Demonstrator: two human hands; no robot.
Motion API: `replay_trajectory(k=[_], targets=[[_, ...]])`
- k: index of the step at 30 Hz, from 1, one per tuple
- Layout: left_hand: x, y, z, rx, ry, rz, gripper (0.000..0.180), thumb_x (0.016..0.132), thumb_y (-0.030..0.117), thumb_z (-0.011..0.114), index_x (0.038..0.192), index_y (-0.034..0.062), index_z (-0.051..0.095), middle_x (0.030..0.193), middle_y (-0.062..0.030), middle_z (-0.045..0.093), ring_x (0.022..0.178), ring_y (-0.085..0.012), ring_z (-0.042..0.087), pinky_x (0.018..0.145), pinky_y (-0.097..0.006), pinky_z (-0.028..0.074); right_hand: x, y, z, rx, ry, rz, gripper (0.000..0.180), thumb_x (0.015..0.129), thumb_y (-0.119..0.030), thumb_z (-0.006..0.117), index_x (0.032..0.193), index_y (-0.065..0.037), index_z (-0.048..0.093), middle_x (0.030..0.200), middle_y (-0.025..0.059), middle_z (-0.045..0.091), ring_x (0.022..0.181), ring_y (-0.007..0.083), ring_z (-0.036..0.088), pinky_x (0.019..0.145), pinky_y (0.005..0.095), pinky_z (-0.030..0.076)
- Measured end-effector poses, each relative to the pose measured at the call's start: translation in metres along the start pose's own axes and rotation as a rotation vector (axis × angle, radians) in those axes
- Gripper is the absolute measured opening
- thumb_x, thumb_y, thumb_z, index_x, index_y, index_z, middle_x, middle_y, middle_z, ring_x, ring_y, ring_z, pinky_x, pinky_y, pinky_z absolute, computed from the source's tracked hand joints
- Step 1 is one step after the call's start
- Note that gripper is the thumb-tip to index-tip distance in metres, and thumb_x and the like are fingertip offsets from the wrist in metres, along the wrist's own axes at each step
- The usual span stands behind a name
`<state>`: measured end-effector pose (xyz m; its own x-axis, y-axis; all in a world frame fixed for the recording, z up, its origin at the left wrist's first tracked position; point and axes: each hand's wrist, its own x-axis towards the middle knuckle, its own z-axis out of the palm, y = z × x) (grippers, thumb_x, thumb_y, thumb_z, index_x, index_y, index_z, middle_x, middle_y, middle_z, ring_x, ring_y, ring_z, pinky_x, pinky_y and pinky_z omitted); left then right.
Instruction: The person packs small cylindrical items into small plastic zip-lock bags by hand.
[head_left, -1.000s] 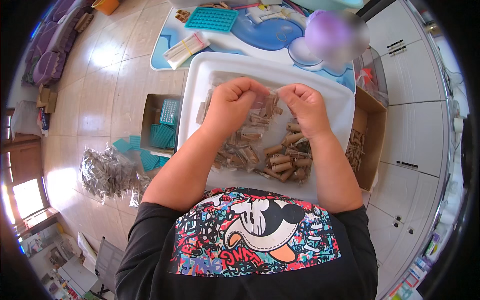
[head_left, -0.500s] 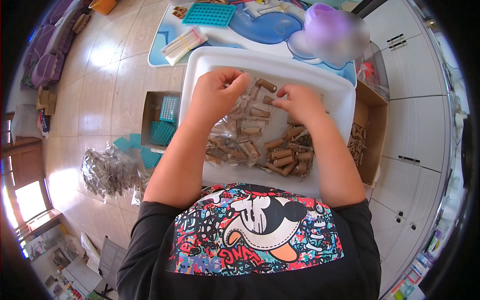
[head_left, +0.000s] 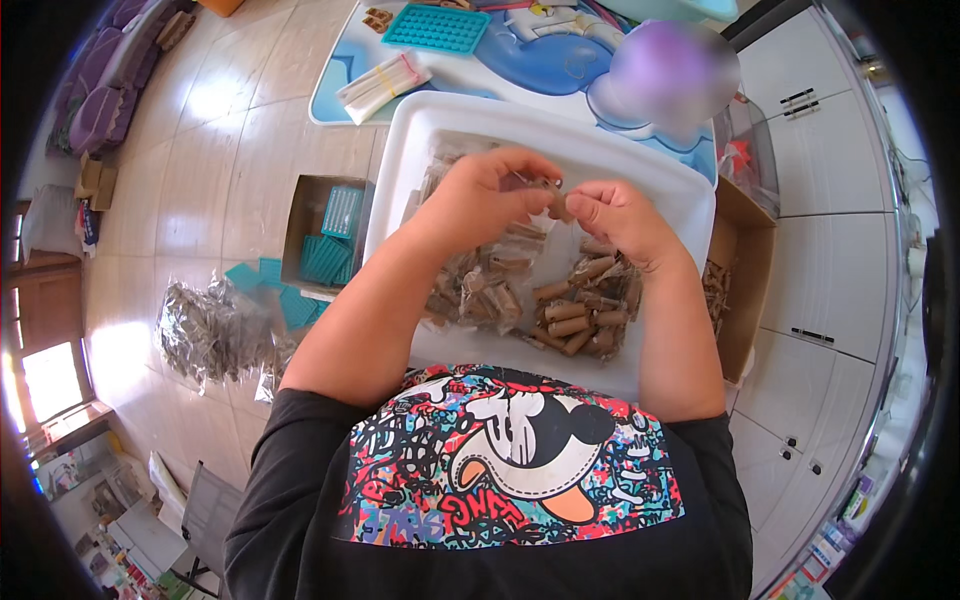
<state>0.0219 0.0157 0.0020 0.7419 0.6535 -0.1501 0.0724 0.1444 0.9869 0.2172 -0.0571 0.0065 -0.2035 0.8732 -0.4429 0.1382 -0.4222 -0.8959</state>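
Over the white plastic tub (head_left: 400,150), my two hands have come together. My left hand (head_left: 485,195) is closed, its thumb and fingers pinching at a small brown tube (head_left: 559,208). From the other side, my right hand (head_left: 628,222) grips the same tube between thumb and fingertips. My fingers cover most of it, so its full shape is hidden. Below my hands, loose brown tubes (head_left: 575,318) lie heaped on the right side of the tub. Brown tubes in clear plastic bags (head_left: 485,290) fill its left side.
Behind the tub, a blue patterned table (head_left: 540,65) carries a teal moulded tray (head_left: 437,28) and a banded bundle of clear sleeves (head_left: 385,85). A cardboard box (head_left: 300,225) holding teal trays stands left; another box (head_left: 745,300) with brown pieces stands right. Bagged pieces (head_left: 210,330) lie on the floor.
My left hand has moved right and my right hand has closed in, so both now meet at the brown tube. Earlier they were apart, with a tube at my right fingertips.
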Motion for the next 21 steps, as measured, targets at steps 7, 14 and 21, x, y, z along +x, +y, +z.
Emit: replay_trajectory(k=[7,14,21], targets=[[0.004,0.006,-0.009,-0.278,0.248,0.069,0.021,0.081,0.004,0.059,0.101,0.0,0.056,0.085,-0.0046,0.058,0.075,-0.0107,0.057,0.069,-0.022,0.05,-0.006,-0.007,-0.002,0.188,0.044,-0.064,0.036,0.079,-0.035,0.064,0.094,-0.003,0.062,0.066,-0.0079,0.047,0.056,0.0005,0.036,0.049,0.0164,0.028],[0.002,0.011,-0.006,-0.331,0.357,0.086,0.022,0.082,0.006,0.059,0.103,-0.0002,0.055,0.089,-0.0057,0.058,0.075,-0.011,0.058,0.069,-0.023,0.051,-0.007,-0.011,0.003,0.19,0.119,-0.187,0.033,0.079,-0.009,0.055,0.111,-0.002,0.053,0.072,-0.0079,0.047,0.06,-0.0008,0.038,0.051,0.0149,0.028],[0.004,0.003,-0.005,-0.074,0.404,0.07,0.024,0.08,0.004,0.059,0.104,0.0036,0.057,0.091,-0.0058,0.059,0.082,-0.0144,0.057,0.075,-0.026,0.047,-0.009,-0.012,0.009,0.563,-0.136,-0.195,0.053,0.075,-0.007,0.055,0.123,0.0,0.035,0.064,-0.0051,0.039,0.05,0.0018,0.032,0.045,0.0163,0.025]])
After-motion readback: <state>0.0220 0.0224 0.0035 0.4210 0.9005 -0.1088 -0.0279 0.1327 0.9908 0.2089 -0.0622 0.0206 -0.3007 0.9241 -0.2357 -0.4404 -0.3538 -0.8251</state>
